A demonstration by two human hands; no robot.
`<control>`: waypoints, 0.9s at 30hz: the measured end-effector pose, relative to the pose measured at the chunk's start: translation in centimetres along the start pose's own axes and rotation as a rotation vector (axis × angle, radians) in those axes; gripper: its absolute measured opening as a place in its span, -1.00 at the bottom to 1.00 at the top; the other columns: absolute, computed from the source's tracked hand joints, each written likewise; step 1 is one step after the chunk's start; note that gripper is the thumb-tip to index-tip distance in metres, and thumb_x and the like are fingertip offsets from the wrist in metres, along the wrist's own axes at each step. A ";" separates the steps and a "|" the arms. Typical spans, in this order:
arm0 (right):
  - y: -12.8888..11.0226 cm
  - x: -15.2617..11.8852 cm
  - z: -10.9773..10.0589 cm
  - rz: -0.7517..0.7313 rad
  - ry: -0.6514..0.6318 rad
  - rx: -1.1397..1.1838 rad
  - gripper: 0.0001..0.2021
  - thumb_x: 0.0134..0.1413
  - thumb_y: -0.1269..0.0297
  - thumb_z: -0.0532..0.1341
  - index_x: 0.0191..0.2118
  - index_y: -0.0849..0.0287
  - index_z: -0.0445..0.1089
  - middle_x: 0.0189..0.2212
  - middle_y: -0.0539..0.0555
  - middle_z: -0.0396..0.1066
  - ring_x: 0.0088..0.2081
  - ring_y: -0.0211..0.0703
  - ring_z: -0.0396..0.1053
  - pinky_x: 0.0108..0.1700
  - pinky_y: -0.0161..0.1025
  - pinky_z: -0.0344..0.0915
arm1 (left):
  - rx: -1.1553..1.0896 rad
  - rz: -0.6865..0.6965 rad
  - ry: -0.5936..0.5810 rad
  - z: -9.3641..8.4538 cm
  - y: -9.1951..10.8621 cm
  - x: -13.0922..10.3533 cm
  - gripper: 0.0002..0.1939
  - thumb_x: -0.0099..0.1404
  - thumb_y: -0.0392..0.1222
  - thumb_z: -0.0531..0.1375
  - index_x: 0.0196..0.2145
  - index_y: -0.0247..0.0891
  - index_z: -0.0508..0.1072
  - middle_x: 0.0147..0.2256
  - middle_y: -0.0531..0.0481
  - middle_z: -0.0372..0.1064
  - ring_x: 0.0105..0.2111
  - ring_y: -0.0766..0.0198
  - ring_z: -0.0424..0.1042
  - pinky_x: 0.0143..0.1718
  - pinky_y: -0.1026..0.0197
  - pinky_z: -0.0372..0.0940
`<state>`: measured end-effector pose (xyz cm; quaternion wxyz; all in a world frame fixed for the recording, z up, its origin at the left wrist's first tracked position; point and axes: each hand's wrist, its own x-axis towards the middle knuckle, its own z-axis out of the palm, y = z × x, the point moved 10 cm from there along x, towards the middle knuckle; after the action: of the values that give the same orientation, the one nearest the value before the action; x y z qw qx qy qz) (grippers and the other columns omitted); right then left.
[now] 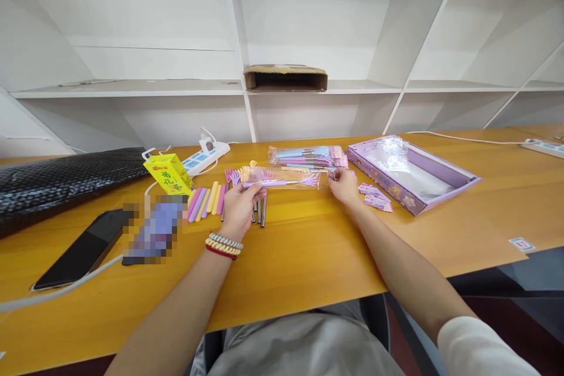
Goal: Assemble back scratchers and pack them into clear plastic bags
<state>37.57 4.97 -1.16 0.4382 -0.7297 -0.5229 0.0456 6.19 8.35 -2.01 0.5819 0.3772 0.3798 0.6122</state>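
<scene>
My left hand is closed on the handle end of a purple back scratcher that lies inside a clear plastic bag. The scratcher's small claw head points right. At the bag's right end, my right hand has its fingers pinched together, seemingly on the bag's edge. Just behind is a stack of bagged back scratchers in blue and purple. Left of my left hand lie several coloured handle tubes. Loose claw heads and metal rods lie beside and partly behind that hand.
An open purple display box stands at right, with small purple cards beside it. A yellow-green drink carton, a power strip, a phone and a black wrapped bundle are at left. A cardboard box sits on the shelf.
</scene>
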 end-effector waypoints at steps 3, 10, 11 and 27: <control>0.3 0.1 -1.0 0.040 0.052 -0.022 -0.89 -0.20 0.26 0.12 -0.58 0.16 0.20 -0.62 -0.02 0.28 -0.53 -0.24 0.17 -0.46 -0.30 0.01 | 0.002 0.016 0.011 0.0 0.2 0.0 -0.73 -0.13 -0.31 0.35 -0.42 -0.41 0.43 -0.51 0.02 0.39 -0.49 0.37 0.42 -0.41 0.32 0.38; 0.0 0.1 -1.6 0.058 0.084 0.072 -0.86 -0.18 0.21 0.11 -0.55 0.18 0.26 -0.65 -0.01 0.29 -0.58 -0.24 0.17 -0.49 -0.32 0.04 | 0.023 0.032 0.060 -0.3 0.6 -0.2 -0.77 -0.12 -0.32 0.34 -0.45 -0.42 0.42 -0.52 0.00 0.39 -0.49 0.37 0.43 -0.36 0.32 0.39; -0.3 0.0 -1.5 0.044 0.070 0.093 -0.85 -0.17 0.22 0.10 -0.56 0.18 0.26 -0.66 -0.02 0.28 -0.58 -0.25 0.17 -0.49 -0.32 0.04 | 0.028 0.033 0.066 -0.3 0.6 -0.2 -0.77 -0.12 -0.32 0.34 -0.45 -0.42 0.42 -0.52 0.00 0.40 -0.50 0.37 0.43 -0.36 0.32 0.39; -2.5 -1.6 0.8 -0.078 -0.008 -0.065 -0.78 -0.10 0.22 0.08 -0.65 0.15 0.17 -0.69 -0.02 0.24 -0.59 -0.26 0.13 -0.48 -0.31 0.01 | 0.153 0.099 0.020 0.5 0.6 -0.9 -0.71 -0.09 -0.21 0.35 -0.38 -0.42 0.46 -0.50 -0.03 0.44 -0.47 0.31 0.46 -0.34 0.25 0.43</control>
<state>34.65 4.37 -0.58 0.4135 -0.7225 -0.5539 0.0145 6.45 7.44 -1.29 0.5166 0.4326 0.4122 0.6132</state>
